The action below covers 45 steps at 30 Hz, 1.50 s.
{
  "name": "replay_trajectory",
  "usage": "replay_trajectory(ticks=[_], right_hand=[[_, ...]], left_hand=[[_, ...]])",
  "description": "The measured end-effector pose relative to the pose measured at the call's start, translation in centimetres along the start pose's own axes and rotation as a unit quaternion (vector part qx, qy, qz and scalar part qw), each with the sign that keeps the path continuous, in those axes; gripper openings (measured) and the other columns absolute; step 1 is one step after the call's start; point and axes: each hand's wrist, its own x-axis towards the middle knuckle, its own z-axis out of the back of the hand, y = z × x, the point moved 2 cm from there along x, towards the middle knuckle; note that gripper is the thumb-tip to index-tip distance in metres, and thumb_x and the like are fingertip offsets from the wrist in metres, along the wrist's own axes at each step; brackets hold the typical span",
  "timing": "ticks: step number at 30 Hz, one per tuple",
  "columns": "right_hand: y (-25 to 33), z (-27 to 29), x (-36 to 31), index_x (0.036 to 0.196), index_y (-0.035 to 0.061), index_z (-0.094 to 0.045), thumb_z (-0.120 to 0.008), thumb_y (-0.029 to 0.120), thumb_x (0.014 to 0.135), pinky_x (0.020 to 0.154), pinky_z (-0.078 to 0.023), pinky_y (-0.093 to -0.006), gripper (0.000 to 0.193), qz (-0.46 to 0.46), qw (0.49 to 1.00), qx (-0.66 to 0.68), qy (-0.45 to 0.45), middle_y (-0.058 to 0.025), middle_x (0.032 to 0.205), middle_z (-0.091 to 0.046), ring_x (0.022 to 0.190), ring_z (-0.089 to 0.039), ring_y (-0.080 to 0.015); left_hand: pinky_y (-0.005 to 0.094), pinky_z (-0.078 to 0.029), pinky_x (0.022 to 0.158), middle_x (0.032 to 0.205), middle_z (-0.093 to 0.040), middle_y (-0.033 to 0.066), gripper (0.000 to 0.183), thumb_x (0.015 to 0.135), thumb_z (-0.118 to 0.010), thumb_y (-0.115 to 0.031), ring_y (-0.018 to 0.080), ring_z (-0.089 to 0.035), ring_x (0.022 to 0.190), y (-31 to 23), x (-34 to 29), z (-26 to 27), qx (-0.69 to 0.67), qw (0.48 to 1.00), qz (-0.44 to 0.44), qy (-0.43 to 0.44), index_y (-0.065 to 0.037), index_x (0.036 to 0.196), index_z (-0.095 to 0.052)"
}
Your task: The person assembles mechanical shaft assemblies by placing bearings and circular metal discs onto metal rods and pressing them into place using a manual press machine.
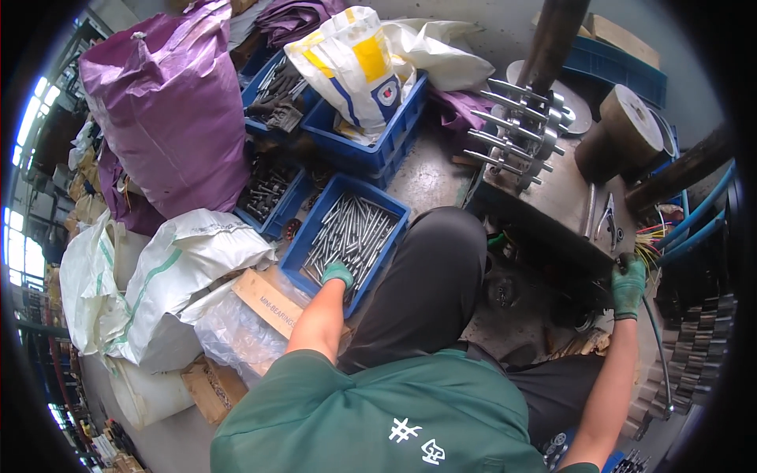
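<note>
Head view: the hands are well apart, with the metal-topped bench, the largest thing here, under the green-gloved right hand, which rests at its edge; whether those fingers grip anything there I cannot tell. Next in size is the blue bin, around the green-gloved left hand; its walls look like stiff plastic, and full as it is, it would probably be heavy to shift, best taken by two opposite rims. The heap of metal rods lies in that bin, directly under the left hand and stretching away beyond its fingertips. Those fingers are down among the rods, so whether they have closed on one is hidden. The heap should be loose and inclined to slide, its pieces catching on their neighbours. A single rod should be rigid, light to moderate in weight, hardly fragile, and perhaps slick if oiled; pinching it around the middle of its shaft would keep it balanced. In looks the rods are slim, straight and silvery grey, with bright glints, many lying roughly lengthwise along the bin and others crossing; finer detail at their ends is too small to make out.
</note>
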Motion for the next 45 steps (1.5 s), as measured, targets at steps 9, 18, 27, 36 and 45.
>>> replay_trajectory(ticks=[9, 18, 27, 36, 45], right_hand=[[-1.4, 1.6, -2.5, 0.123, 0.001, -0.069, -0.065, 0.002, 0.099, 0.073, -0.061, -0.0314, 0.023, -0.237, 0.898, 0.37, -0.013, -0.0087, 0.108, -0.071, 0.089, -0.072, -0.0181], [5.5, 4.0, -1.4, 0.124, -0.0028, -0.066, -0.057, -0.002, 0.101, 0.086, -0.059, -0.0293, 0.025, -0.186, 0.864, 0.468, -0.017, -0.0098, 0.108, -0.073, 0.098, -0.075, -0.0177], [7.1, 7.3, -2.5, 0.143, -0.0134, -0.052, -0.058, -0.003, 0.1, 0.093, -0.06, -0.0314, 0.044, -0.238, 0.754, 0.612, 0.018, -0.0178, 0.128, -0.068, 0.104, -0.075, -0.0221], [6.8, 7.4, -1.4, 0.142, -0.0104, -0.055, -0.06, 0.0, 0.104, 0.086, -0.064, -0.0325, 0.04, -0.266, 0.701, 0.661, -0.043, -0.0143, 0.121, -0.07, 0.1, -0.073, -0.0198], [7.8, 6.2, -0.8, 0.15, -0.0138, -0.046, -0.052, -0.006, 0.1, 0.096, -0.059, -0.033, 0.051, -0.3, 0.655, 0.692, -0.042, -0.0201, 0.135, -0.064, 0.106, -0.074, -0.025]], left_hand=[[0.0458, -0.051, 0.111, 0.138, -0.065, 0.0313, 0.05, 0.083, -0.069, -0.016, 0.0411, -0.063, 0.132, -0.3, -0.5, -0.1, 0.041, 0.997, -0.068, 0.002, 0.003, 0.129, -0.07], [0.0361, -0.041, 0.052, 0.065, -0.056, 0.0032, 0.021, 0.091, -0.064, -0.021, 0.0206, -0.05, 0.054, 9.9, 1.2, -0.2, -0.579, 0.772, 0.137, 0.224, -0.018, 0.071, -0.056], [0.0291, -0.054, 0.077, 0.102, -0.065, 0.0016, 0.064, 0.095, -0.07, -0.014, 0.0101, -0.063, 0.084, -5.8, -13.3, 15.4, -0.776, 0.505, -0.269, 0.267, -0.008, 0.155, -0.049], [0.0339, -0.058, 0.071, 0.111, -0.073, 0.0109, 0.059, 0.108, -0.059, -0.036, 0.029, -0.07, 0.098, -32.3, -30.6, 27.6, -0.625, 0.5, -0.527, 0.286, -0.006, 0.157, -0.045], [0.0427, -0.062, 0.092, 0.122, -0.07, 0.0119, 0.052, 0.1, -0.069, -0.021, 0.0267, -0.071, 0.111, -43.5, -38.8, 13.1, -0.335, 0.628, -0.498, 0.496, -0.003, 0.146, -0.053]])
